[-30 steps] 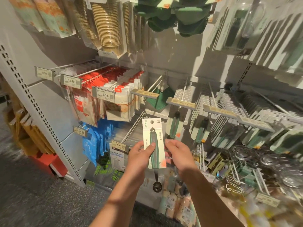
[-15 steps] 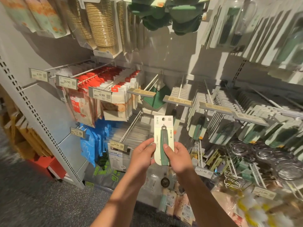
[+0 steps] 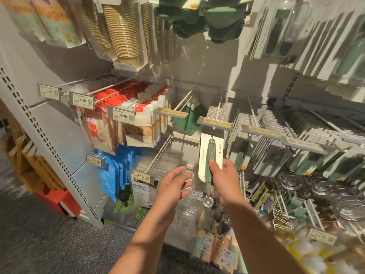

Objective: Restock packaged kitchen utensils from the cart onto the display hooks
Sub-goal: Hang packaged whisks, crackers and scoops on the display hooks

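Note:
A green-handled scoop on a white backing card (image 3: pixel 210 155) is upright in front of the display wall. My right hand (image 3: pixel 223 175) pinches its handle, thumb on the front. The card's top sits just under the price tag of a display hook (image 3: pixel 215 122) that carries several matching white cards behind it. The scoop's metal bowl hangs below my hand. To the left of the card, my left hand (image 3: pixel 173 184) is apart from it, fingers spread and loose, holding nothing. The cart is not in view.
Red and white packs (image 3: pixel 138 115) hang on hooks at the left, blue glove packs (image 3: pixel 110 175) below. More carded green utensils (image 3: pixel 276 155) fill the hooks to the right. Glass items (image 3: pixel 320 188) sit at lower right. Paper cups (image 3: pixel 122 32) hang overhead.
My left hand has let go of the card and drawn back to the left. My right hand has lifted the carded scoop up and rightward to the hook's tip.

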`<state>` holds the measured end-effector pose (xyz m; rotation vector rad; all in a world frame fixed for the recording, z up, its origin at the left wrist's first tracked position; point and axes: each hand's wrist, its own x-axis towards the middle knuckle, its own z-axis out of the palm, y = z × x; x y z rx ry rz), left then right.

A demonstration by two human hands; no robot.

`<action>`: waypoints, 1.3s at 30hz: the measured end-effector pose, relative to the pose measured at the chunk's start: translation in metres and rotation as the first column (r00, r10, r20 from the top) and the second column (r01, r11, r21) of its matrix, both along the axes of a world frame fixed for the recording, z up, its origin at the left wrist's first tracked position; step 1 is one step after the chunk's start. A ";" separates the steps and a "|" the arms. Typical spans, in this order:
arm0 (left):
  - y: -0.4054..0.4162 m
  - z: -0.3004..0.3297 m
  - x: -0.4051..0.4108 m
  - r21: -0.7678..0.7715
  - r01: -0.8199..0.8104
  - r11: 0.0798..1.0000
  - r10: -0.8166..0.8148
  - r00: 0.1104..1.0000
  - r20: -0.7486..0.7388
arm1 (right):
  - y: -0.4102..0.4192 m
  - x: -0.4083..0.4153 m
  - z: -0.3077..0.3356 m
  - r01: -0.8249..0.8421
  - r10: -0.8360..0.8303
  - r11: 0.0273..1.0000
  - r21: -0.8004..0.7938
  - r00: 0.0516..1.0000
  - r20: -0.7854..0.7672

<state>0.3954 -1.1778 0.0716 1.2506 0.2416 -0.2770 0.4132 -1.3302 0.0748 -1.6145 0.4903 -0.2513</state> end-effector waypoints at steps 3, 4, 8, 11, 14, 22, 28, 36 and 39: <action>-0.001 0.000 0.003 0.014 0.003 1.000 -0.003 1.000 0.007 | -0.005 0.013 -0.001 0.005 -0.006 0.999 -0.035 1.000 -0.012; -0.001 0.001 0.003 0.014 0.004 1.000 -0.004 1.000 0.009 | -0.006 0.017 0.000 0.015 -0.015 0.999 -0.038 1.000 -0.013; -0.001 0.003 0.006 0.013 -0.001 1.000 0.001 1.000 0.007 | -0.011 0.043 0.000 0.072 -0.077 0.995 -0.068 0.995 -0.069; -0.001 0.005 0.010 0.002 -0.016 1.000 0.016 1.000 0.009 | -0.017 0.057 0.000 0.087 -0.094 0.994 -0.062 0.988 -0.125; -0.002 0.007 0.012 -0.008 -0.035 0.999 0.035 0.999 0.002 | -0.018 0.067 0.000 0.089 -0.105 0.990 -0.111 0.983 -0.149; -0.002 -0.002 0.015 0.021 -0.038 0.999 0.039 0.999 -0.037 | -0.019 0.060 -0.020 -0.022 -0.037 0.985 -0.172 0.943 -0.330; -0.005 -0.014 0.004 0.055 0.067 0.996 -0.061 0.993 -0.105 | -0.017 0.024 -0.046 0.008 -0.058 0.989 -0.150 0.942 -0.330; -0.023 -0.028 -0.014 0.271 0.334 0.903 -0.313 0.942 -0.118 | -0.026 -0.065 -0.053 0.133 -0.142 0.990 -0.050 0.950 -0.279; -0.039 -0.036 -0.027 0.398 0.458 0.795 -0.467 0.881 -0.080 | -0.030 -0.120 -0.058 0.302 -0.276 0.953 0.038 0.911 -0.306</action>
